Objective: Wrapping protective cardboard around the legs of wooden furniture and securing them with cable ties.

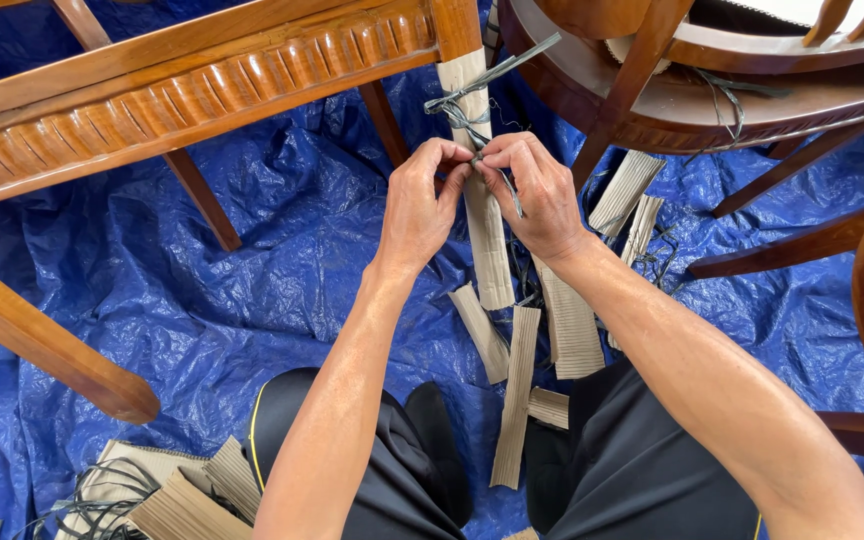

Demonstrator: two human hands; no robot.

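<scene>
Blue tarp [252,250], two hands [422,205] [537,195], one strap [472,100]

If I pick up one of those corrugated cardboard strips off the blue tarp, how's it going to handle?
The cardboard strip is probably light: thin and narrow. It likely stays fairly stiff along its length, since the strips lie mostly straight on the tarp, yet curls across the ribs, as the one wrapped round the chair leg suggests. Unlikely to roll or slip.

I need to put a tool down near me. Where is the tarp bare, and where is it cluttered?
Bare tarp lies left of the left hand, between the chair legs and the knee. Another bare patch sits at right below the round chair. Crowded: cardboard strips under the right hand, and the cardboard pile at lower left.
</scene>
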